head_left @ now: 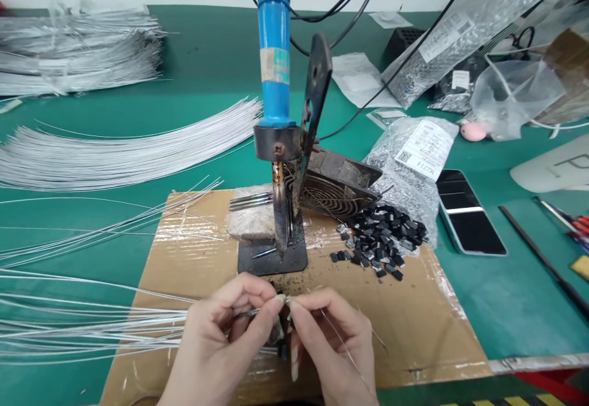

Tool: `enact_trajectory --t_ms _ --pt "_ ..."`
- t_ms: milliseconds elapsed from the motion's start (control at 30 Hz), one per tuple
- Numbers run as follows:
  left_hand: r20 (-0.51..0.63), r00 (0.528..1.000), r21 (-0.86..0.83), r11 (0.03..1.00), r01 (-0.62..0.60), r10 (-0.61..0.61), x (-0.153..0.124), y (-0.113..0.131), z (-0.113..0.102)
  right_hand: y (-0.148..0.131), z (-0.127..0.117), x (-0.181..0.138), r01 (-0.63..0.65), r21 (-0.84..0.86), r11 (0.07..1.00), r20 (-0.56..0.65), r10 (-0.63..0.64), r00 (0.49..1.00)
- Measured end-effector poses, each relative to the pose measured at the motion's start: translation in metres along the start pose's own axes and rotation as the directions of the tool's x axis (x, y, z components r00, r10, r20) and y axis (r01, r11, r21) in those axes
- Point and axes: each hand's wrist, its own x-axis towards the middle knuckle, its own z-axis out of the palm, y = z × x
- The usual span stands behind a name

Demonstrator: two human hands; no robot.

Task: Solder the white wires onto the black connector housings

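Head view: your left hand (230, 335) and right hand (335, 340) pinch narrowly at a fine wire end (288, 299), axis too small to tell, on your side of the upright blue-handled soldering iron (275, 99); neither is clearly nearer. Smooth white wires (147, 327) trail left; flat black pieces (384, 234) lie heaped forward-right.

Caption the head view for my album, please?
Left hand and right hand close together near a blue soldering iron.

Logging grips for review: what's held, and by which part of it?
The left hand and right hand pinch something tiny; what it is and the part gripped cannot be told. A thin wire trails along the right hand.
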Motion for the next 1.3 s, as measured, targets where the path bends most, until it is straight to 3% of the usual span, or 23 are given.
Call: enact_trajectory --t_ms 233,467,700,867,1100,1300 --pt "0.017 1.000 -0.057 0.998 0.000 0.001 0.000 0.003 -0.001 0.002 -0.004 0.002 0.025 0.004 1.000 0.035 -0.025 0.999" --pt "0.033 0.999 -0.070 0.997 0.043 -0.041 0.005 0.011 -0.004 -0.015 -0.012 0.010 0.081 -0.067 0.994 -0.017 -0.082 0.996" --pt "0.081 0.994 -0.042 0.996 0.078 -0.074 0.006 0.018 -0.007 -0.019 -0.013 0.013 0.213 -0.212 0.954 0.061 -0.204 0.977" --pt "0.067 0.994 0.010 0.996 0.085 -0.085 0.005 0.016 -0.008 -0.017 -0.016 0.015 0.255 -0.216 0.942 0.124 -0.233 0.965" --pt "0.090 0.996 -0.118 0.993 -0.002 0.013 0.009 0.023 -0.005 -0.018 -0.015 0.015 0.269 -0.218 0.938 0.147 -0.241 0.959" --pt "0.100 0.995 -0.117 0.993 0.009 0.003 0.009 0.026 -0.006 -0.017 -0.014 0.017 0.285 -0.236 0.929 0.162 -0.251 0.954"
